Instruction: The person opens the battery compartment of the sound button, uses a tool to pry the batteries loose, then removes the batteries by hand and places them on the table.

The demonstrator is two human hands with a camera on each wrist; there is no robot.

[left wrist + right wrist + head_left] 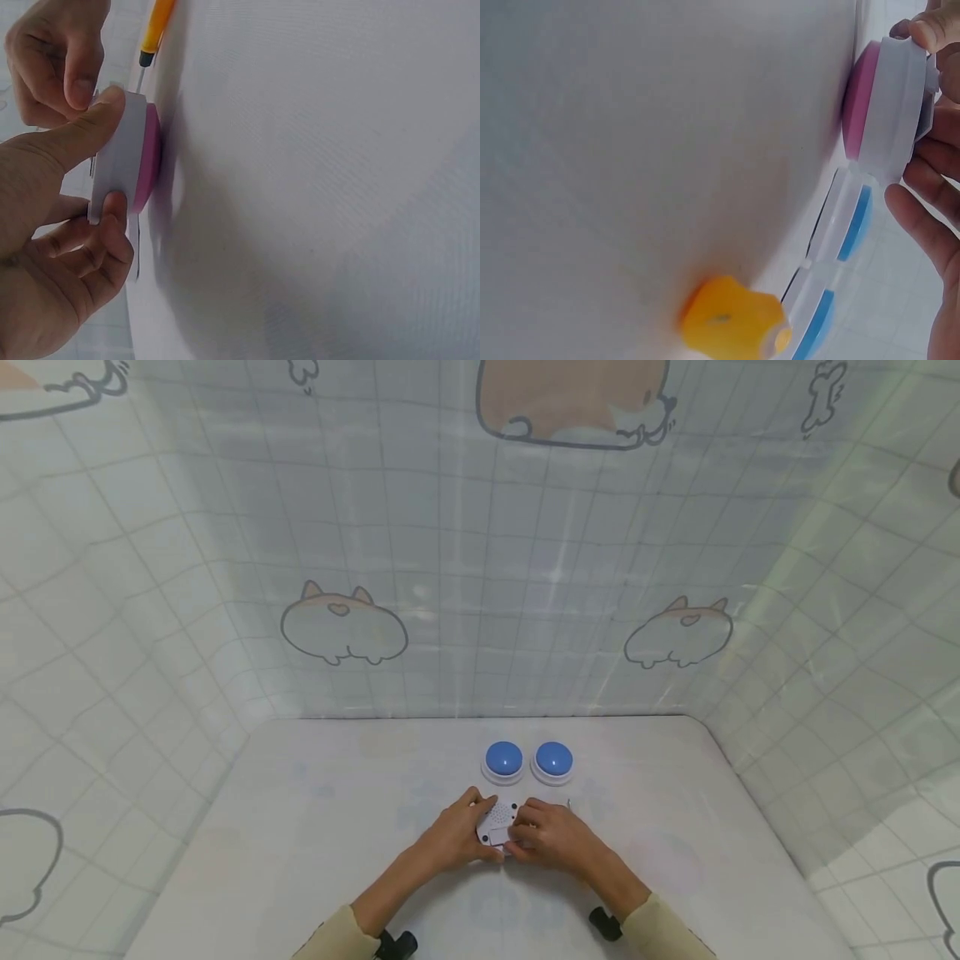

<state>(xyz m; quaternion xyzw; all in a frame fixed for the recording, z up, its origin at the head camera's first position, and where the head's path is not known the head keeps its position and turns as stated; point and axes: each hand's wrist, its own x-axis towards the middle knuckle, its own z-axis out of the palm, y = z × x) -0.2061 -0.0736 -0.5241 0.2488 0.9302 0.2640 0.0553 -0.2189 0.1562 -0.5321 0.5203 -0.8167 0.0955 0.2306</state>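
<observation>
A white round push button (498, 822) with a pink dome is upside down, its base with speaker holes and a rectangular panel facing up. My left hand (457, 831) grips its left side, thumb on the near edge and fingers on the far edge. At the right side of the base is my right hand (551, 835), its fingers curled against the rim by the panel; exactly what they pinch is hidden. The pink dome (150, 157) faces the white table in the left wrist view. A dark grey part (926, 120) juts from the base in the right wrist view.
Two blue-domed push buttons (504, 760) (553, 760) stand side by side beyond the hands. A screwdriver (157, 26) with a yellow handle lies on the table near the right hand. Behind the white table (322, 793) hangs a sheet (510, 568) with cartoon animals.
</observation>
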